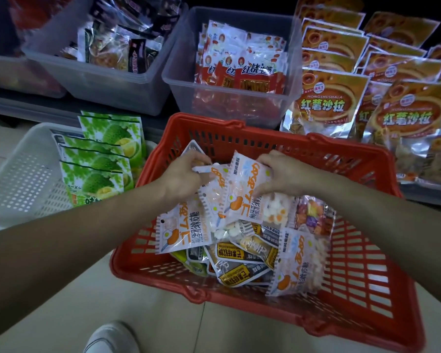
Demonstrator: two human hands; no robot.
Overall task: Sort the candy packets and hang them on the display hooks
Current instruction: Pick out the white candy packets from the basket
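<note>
Both hands work over the red basket [242, 127]. The left hand [183, 175] pinches the top edge of a white-and-orange candy packet [214, 192] between thumb and curled fingers. The right hand [283, 174] grips the top of a second white-and-orange packet [242, 197], its fingers curled over the upper corner. The two packets overlap, and both tilt down toward the heap in the basket.

That heap holds more packets of the same print [181, 233], several yellow-and-black packets [236, 253] and a clear packet of purple and orange sweets [313, 216], all lying loose and criss-crossed. The basket stands on the pale tiled floor [201, 327], where the toe of a white shoe [107, 337] shows at the lower edge.

Just left of the red basket is a white perforated basket [18, 174] with green durian-print packets [102, 161] standing in a row. Behind, on a low shelf, a clear bin [178, 80] holds red-and-white packets [239, 72], and beside it another clear bin [87, 80] holds mixed dark packets [117, 47]. To the right, orange packets [326, 103] stand in overlapping rows.
</note>
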